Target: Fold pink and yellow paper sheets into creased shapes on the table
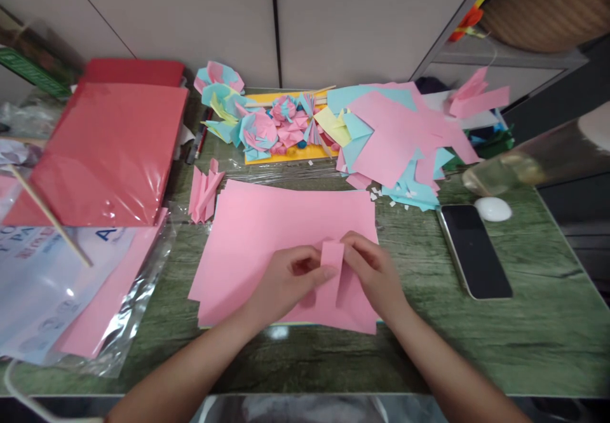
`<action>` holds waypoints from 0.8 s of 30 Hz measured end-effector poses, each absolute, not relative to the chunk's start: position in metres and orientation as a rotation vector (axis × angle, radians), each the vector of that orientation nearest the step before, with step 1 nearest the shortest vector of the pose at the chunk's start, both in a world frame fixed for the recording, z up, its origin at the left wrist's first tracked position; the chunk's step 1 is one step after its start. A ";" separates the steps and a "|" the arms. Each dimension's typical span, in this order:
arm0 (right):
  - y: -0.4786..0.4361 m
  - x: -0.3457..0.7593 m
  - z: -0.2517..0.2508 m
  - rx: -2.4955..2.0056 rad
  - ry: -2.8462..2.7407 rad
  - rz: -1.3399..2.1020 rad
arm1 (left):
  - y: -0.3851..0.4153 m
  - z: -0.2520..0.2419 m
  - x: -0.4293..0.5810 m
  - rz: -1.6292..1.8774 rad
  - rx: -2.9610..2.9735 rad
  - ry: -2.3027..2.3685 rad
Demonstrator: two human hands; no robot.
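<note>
I am pinching a small pink paper strip (332, 259) between both hands, just above the stack of pink sheets (267, 232) lying on the green surface (524, 321). My left hand (286, 283) is closing its fingers (324, 274) on the strip's left edge, thumb hidden underneath; my right hand (374, 270) is gripping the right edge, fingers curled tight with no gap showing. The strip is standing nearly upright between them, and it looks folded over at the top, though I cannot be sure how many layers it has.

To fold this well, I judge I should be keeping both edges lined up square before pressing, then running a fingertip along the crease from the middle outward, so the pleat stays even. Resting the strip flat on the pink stack would be giving me a firmer backing.

At ten o'clock from my hands, a finished pleated pink piece (204, 193) is lying beside the stack. At twelve o'clock, folded pink and blue paper flowers (271, 127) are sitting on a yellow board (286, 155). At one o'clock, cut pink and blue squares (395, 137) are piling up. A phone (474, 251) is lying at three o'clock, and red sheets in plastic (109, 150) at nine to ten o'clock.
</note>
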State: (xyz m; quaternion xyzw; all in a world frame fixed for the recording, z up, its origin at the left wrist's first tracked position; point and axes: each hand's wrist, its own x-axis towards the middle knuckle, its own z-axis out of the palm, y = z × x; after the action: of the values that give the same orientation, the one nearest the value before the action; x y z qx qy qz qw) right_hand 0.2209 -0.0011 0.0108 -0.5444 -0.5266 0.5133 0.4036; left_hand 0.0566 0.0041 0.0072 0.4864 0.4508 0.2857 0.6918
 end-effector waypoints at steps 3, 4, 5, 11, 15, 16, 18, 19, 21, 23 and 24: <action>-0.002 0.220 0.011 -1.390 -1.380 1.300 | 0.005 0.007 0.055 0.683 1.090 1.049; -0.003 0.220 0.011 -1.397 -1.391 1.296 | 0.005 0.007 0.055 0.692 1.077 1.058; -0.003 0.219 0.011 -1.406 -1.396 1.296 | 0.005 0.006 0.055 0.697 1.058 1.068; -0.001 0.218 0.011 -1.345 -1.352 1.466 | 0.005 0.006 0.056 0.684 1.047 1.162; -0.002 0.219 0.009 -1.296 -1.282 1.599 | 0.005 0.010 0.056 0.687 1.029 1.187; -0.003 0.219 0.009 -1.288 -1.252 1.627 | 0.005 0.011 0.056 0.689 1.010 1.187; -0.003 0.219 0.007 -1.284 -1.196 1.670 | 0.005 0.011 0.056 0.693 0.960 1.179; -0.004 0.219 0.007 -1.287 -1.175 1.685 | 0.006 0.011 0.056 0.697 0.940 1.170; -0.004 0.220 0.005 -1.296 -1.145 1.704 | 0.006 0.010 0.054 0.702 0.921 1.136; -0.004 0.220 0.005 -1.296 -1.130 1.713 | 0.007 0.009 0.052 0.701 0.903 1.083; -0.003 0.220 0.005 -1.295 -1.128 1.713 | 0.008 0.010 0.051 0.703 0.893 1.058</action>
State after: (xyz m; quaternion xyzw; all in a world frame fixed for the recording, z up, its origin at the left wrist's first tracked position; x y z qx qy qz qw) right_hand 0.2203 -0.0031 0.0050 -0.5000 -0.4356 0.6615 0.3502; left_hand 0.0511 0.0078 0.0095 0.4028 0.4773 0.3172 0.7137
